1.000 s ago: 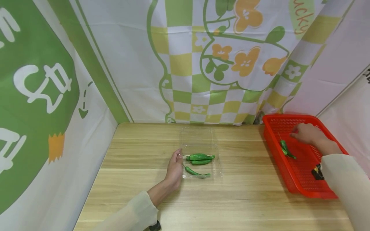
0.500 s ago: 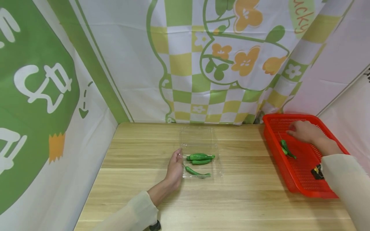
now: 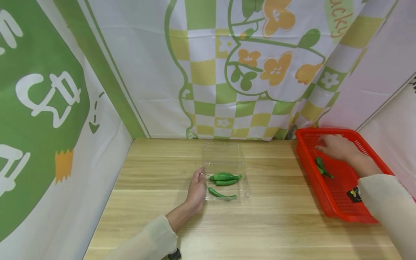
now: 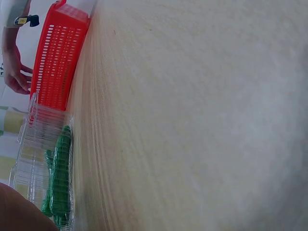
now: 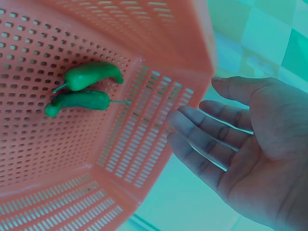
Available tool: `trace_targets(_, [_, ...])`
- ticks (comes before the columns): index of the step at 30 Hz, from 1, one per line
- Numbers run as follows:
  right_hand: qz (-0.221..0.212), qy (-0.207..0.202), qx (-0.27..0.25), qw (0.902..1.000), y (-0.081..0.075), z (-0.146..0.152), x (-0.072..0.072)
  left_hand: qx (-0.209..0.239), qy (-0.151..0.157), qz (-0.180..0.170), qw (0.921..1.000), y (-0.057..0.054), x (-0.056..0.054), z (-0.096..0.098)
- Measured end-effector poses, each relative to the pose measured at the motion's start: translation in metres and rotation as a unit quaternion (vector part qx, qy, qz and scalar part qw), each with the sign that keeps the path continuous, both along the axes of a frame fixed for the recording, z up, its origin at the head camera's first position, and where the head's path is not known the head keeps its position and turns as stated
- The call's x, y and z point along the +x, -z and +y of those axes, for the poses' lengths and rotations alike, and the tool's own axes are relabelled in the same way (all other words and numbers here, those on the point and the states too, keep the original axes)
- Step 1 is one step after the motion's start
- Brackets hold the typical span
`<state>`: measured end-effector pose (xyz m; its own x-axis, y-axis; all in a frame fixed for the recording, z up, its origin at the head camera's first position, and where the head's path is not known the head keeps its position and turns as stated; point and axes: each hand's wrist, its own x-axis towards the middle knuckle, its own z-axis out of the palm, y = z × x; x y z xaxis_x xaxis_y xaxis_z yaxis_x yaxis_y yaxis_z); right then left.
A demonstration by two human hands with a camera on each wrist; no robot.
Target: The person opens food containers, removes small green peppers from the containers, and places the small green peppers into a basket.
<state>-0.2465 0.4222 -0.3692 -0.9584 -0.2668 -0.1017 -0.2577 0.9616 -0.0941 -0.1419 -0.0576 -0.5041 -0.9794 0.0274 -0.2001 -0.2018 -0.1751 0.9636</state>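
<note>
My left hand [image 3: 196,189] lies along the left side of a clear plastic box [image 3: 222,154], fingers fairly straight and touching its edge. Inside the box's near half are three green chili peppers [image 3: 224,176], two side by side and one nearer. The lid stands open on the far side. Above the far part of a red plastic basket [image 3: 328,206], my right hand [image 3: 338,147] hovers with nothing in it; its fingers [image 5: 207,122] are spread and loosely bent in the right wrist view. Two more green chili peppers [image 5: 91,74] lie together on the basket floor.
A light wooden table [image 3: 156,162] carries the box in the middle and the basket at the right. Printed cloth [image 3: 221,90] hangs behind the table and along its sides. A small black device [image 3: 355,195] sits at the right wrist.
My right hand has drifted left over the basket, closer to the two chili peppers there. My left hand, the box and its chili peppers have stayed put.
</note>
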Motion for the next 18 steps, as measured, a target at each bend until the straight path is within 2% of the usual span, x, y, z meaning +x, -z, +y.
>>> trace_targets(6, [0.014,0.0,0.005,0.9999,-0.001,-0.009,0.0,0.007,0.001,0.003,1.0,0.0,0.001,0.0])
trace_targets(18, [0.02,-0.011,-0.005,0.9997,-0.015,-0.034,0.009,0.004,-0.002,0.001,1.0,0.002,-0.001,0.0])
